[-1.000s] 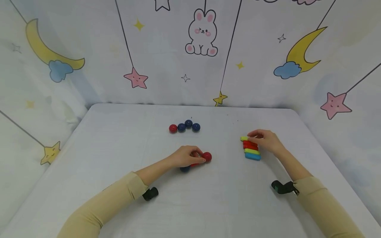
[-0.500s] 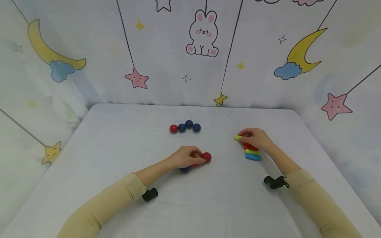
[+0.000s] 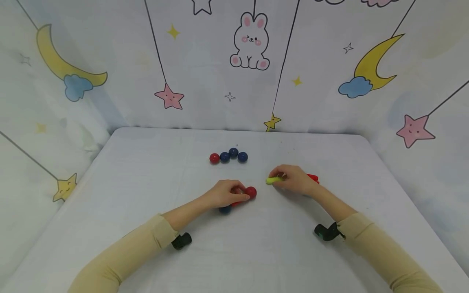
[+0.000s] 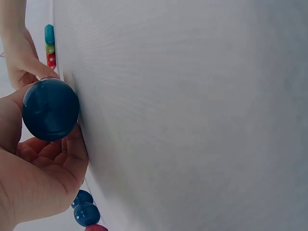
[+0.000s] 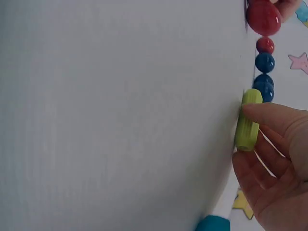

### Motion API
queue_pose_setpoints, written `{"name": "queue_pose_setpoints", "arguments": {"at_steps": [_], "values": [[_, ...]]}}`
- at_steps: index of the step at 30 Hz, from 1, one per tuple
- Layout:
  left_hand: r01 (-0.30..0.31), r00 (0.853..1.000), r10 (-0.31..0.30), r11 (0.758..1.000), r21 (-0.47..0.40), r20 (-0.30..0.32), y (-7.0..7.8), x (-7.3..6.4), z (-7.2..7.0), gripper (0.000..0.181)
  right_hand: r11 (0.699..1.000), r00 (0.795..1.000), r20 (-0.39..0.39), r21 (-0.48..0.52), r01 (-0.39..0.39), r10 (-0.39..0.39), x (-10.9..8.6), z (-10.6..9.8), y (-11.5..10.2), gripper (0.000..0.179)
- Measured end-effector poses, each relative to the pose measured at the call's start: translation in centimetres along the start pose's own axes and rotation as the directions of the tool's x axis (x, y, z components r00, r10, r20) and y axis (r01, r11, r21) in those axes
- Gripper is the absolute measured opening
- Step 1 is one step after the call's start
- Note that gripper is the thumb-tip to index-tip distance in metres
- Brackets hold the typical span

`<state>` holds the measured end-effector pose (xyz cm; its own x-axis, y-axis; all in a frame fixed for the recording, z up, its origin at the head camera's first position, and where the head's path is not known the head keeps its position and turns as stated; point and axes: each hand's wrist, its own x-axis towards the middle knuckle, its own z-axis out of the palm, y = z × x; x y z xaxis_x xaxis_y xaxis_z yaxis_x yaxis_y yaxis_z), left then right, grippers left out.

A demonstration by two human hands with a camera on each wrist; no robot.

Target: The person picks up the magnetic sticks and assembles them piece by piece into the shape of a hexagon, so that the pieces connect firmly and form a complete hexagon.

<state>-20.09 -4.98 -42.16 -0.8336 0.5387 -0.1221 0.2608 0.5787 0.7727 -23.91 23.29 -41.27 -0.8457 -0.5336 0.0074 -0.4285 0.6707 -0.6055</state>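
My left hand holds a short red rod with a dark blue ball at its near end and a red ball at its far end. The thumb and index finger reach the red ball. In the left wrist view the blue ball hides the rod. My right hand pinches a lime-yellow rod between thumb and fingers. In the right wrist view this rod shows ridged sides, and its tip points towards the balls. A gap separates it from the red ball.
Behind the hands, a red ball and three blue balls sit together on the white table. Red rods lie partly hidden behind the right hand. A teal rod shows in the left wrist view. A printed cloth hangs behind.
My right hand has taken the lime-yellow rod from the row of rods and moved it left, towards the red ball. The left hand keeps its hold and has shifted slightly left.
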Motion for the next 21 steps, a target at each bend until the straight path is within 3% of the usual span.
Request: {"name": "queue_pose_setpoints", "arguments": {"at_steps": [6,12,21], "values": [[0.009,1.0,-0.009,1.0,-0.007,-0.01,-0.2,-0.3,-0.2,0.031,0.997,0.994,0.077,0.0,0.076,-0.076,0.3,1.3,-2.0,0.024],[0.012,1.0,-0.012,1.0,-0.016,-0.008,-0.4,-0.7,-0.5,0.03,0.991,0.987,0.096,0.023,0.128,-0.13,0.5,1.8,-2.6,0.025],[0.026,1.0,-0.026,0.999,-0.023,-0.002,-0.6,-1.1,-0.8,0.031,0.986,0.98,0.122,0.077,0.148,-0.156,0.8,2.1,-3.2,0.026]]}}
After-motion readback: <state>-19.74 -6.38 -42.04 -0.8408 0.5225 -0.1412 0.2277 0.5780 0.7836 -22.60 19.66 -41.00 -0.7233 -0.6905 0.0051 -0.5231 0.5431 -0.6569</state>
